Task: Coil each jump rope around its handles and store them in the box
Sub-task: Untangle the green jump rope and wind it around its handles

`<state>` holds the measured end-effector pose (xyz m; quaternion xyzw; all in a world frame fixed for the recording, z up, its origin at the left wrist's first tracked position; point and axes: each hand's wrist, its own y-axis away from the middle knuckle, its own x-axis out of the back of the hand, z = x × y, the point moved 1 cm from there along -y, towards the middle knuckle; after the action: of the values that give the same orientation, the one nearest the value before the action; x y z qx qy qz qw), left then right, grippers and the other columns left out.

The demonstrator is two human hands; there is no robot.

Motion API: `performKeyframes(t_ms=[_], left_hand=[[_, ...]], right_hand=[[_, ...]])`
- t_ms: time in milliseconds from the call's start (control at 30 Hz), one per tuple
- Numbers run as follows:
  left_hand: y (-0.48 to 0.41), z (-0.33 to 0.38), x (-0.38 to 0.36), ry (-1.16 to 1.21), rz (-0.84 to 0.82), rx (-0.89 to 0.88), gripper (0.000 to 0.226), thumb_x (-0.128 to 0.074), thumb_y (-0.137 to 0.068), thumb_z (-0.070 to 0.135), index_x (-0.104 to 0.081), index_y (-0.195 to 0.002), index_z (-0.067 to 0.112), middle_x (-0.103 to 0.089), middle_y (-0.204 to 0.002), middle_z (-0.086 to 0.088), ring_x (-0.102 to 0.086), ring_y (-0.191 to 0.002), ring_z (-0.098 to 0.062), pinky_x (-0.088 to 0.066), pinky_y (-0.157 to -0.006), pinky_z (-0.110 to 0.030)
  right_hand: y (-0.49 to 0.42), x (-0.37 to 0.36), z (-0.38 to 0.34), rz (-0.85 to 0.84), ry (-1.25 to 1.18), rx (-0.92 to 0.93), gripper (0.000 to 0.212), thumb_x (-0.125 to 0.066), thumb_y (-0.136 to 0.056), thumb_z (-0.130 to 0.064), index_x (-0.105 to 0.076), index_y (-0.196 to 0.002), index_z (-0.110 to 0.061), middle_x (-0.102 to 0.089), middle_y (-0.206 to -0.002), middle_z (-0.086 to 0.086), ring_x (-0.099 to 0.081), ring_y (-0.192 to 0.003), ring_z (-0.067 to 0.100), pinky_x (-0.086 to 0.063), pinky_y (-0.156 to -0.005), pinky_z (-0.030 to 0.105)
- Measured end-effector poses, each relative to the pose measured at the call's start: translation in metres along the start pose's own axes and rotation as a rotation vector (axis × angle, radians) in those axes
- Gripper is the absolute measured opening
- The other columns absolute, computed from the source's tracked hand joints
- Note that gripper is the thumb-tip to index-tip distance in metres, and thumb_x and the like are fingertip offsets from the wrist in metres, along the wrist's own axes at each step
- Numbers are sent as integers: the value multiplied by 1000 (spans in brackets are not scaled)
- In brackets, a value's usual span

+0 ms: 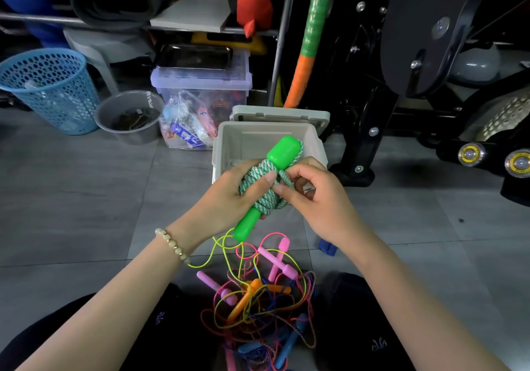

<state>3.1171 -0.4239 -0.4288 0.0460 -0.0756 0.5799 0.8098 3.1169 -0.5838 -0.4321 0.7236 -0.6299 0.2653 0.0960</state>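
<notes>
A green-handled jump rope (282, 152) has its green-and-white cord (258, 187) wound round both handles. My left hand (229, 195) grips the wound bundle from the left. My right hand (318, 195) pinches a strand of the cord at the bundle's right side. The bundle is held in the air just in front of an open beige box (315, 147), whose lid (281, 114) leans behind it. A tangled pile of other jump ropes (263, 299), with pink, orange and blue handles, lies on the floor between my knees.
A clear storage bin (200, 83) and a plastic bag of items (186, 129) stand left of the box. Further left are a grey basin (129, 115) and a blue basket (48, 89). Black gym equipment (415, 55) fills the right side. A blue handle (327, 247) lies under my right wrist.
</notes>
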Motion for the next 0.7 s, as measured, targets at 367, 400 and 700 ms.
performKeyframes(t_ms=[367,400,700], left_hand=[[-3,-5,-12,-63,116,-251,21,-53,-96,30,-39,-112,29,-57,-105,12,-58,-95,-3,-45,-84,-18],[-4,-7,-11,-105,109,-274,18,-51,-96,30,-41,-110,31,-55,-108,15,-54,-107,-3,-40,-92,-16],[-2,-16,-12,-114,195,-263,14,-49,-93,23,-48,-98,36,-53,-86,19,-49,-78,-1,-41,-72,-19]], right_hand=[[-1,5,-1,81,-82,-2,16,-55,-94,-21,-60,-99,-7,-64,-90,3,-60,-83,13,-49,-69,23],[-1,6,-1,82,-97,-3,14,-55,-94,-20,-59,-98,-8,-64,-89,3,-60,-82,12,-49,-68,21],[8,-4,-4,197,-220,-4,17,-68,-84,-15,-56,-93,-23,-62,-86,-7,-60,-78,8,-48,-69,18]])
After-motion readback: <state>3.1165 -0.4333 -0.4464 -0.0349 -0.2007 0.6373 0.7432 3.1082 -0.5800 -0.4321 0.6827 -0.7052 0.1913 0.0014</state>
